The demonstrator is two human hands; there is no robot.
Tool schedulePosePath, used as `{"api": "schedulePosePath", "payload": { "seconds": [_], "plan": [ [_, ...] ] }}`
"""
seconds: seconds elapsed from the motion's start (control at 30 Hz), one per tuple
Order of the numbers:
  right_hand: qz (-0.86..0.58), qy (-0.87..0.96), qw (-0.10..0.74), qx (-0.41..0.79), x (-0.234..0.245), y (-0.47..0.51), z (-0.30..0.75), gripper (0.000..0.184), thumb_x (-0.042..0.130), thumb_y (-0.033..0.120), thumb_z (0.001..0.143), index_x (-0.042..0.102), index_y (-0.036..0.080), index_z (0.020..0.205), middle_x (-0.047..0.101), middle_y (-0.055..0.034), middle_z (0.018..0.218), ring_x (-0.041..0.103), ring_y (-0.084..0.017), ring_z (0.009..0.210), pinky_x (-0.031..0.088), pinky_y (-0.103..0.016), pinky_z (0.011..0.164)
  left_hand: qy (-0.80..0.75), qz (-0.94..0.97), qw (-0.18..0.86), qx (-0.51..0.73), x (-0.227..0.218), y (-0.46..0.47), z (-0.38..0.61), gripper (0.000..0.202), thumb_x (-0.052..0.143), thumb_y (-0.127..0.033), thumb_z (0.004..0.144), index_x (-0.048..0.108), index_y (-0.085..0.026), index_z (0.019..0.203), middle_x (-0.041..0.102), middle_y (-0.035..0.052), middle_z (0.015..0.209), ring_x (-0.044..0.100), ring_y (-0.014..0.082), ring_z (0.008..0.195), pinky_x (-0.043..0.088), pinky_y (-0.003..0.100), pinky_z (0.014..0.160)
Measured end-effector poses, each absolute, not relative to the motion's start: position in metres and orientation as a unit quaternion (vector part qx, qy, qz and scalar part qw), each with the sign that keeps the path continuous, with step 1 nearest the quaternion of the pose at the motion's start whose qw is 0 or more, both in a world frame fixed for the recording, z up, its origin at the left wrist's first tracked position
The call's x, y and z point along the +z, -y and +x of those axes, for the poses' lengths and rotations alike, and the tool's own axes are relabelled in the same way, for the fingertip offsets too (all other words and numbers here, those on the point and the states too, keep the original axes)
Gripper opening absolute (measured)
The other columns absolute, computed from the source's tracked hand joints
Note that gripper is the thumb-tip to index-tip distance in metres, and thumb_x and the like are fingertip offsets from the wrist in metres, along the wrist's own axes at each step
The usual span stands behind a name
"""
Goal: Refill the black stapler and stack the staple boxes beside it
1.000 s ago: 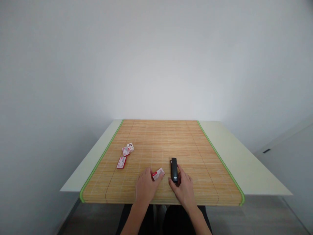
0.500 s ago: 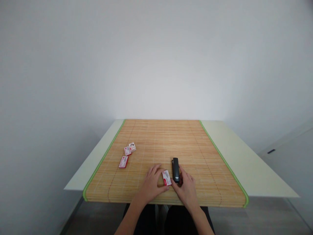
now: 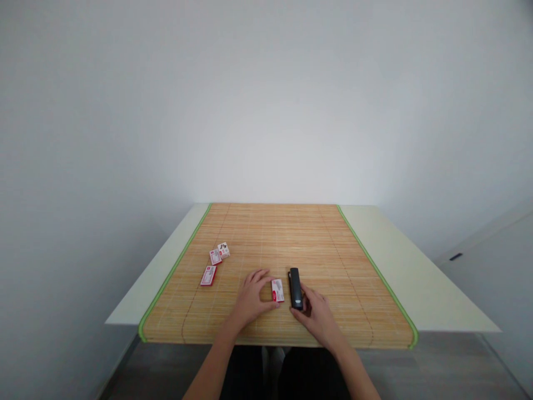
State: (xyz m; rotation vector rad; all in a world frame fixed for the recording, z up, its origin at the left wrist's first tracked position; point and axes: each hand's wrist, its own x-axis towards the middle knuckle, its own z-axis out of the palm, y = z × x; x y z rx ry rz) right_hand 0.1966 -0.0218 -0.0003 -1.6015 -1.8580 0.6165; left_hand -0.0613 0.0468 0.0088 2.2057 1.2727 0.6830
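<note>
My left hand [image 3: 252, 295] has its thumb and index finger at the near and far ends of a small red-and-white box [image 3: 277, 290] lying on the mat. Just right of that box is a black stapler [image 3: 295, 289], its long side pointing away from me. My right hand [image 3: 317, 316] grips the stapler's near end, thumb at the front and fingers along the right side. A narrow gap separates the box from the stapler.
Farther left on the bamboo mat [image 3: 283, 233] lie three more small boxes: a red-and-white one [image 3: 209, 276], another [image 3: 215, 256], and a white patterned one [image 3: 224, 250] touching it. The mat covers the middle of a white table [image 3: 416, 266] that meets the wall.
My left hand has shifted the small box away from me and slightly left. My right thumb has left the box's side and now sits at the stapler's near end.
</note>
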Motion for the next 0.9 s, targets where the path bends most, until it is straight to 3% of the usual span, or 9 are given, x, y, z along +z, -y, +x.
{"api": "schedulePosePath", "payload": {
  "seconds": [0.23, 0.9],
  "plan": [
    [-0.553, 0.733, 0.3, 0.259, 0.002, 0.009, 0.205, 0.06, 0.076, 0.034, 0.08, 0.058, 0.025, 0.137, 0.066, -0.0076, 0.113, 0.061, -0.028, 0.103, 0.047, -0.042, 0.093, -0.458, 0.818, 0.247, 0.245, 0.009, -0.047, -0.053, 0.076, 0.088, -0.059, 0.067, 0.062, -0.038, 0.136, 0.048, 0.0015, 0.155, 0.037, 0.0321, 0.145, 0.027, 0.052, 0.122],
    [-0.587, 0.723, 0.319, 0.176, -0.015, 0.013, 0.192, 0.052, 0.074, 0.036, 0.083, 0.061, 0.026, 0.133, 0.066, -0.0088, 0.111, 0.061, -0.03, 0.104, 0.05, -0.044, 0.093, -0.446, 0.833, 0.228, 0.235, 0.01, -0.043, -0.048, 0.073, 0.084, -0.06, 0.071, 0.061, -0.039, 0.137, 0.046, 0.0004, 0.158, 0.033, 0.0318, 0.149, 0.021, 0.055, 0.125]
  ]
}}
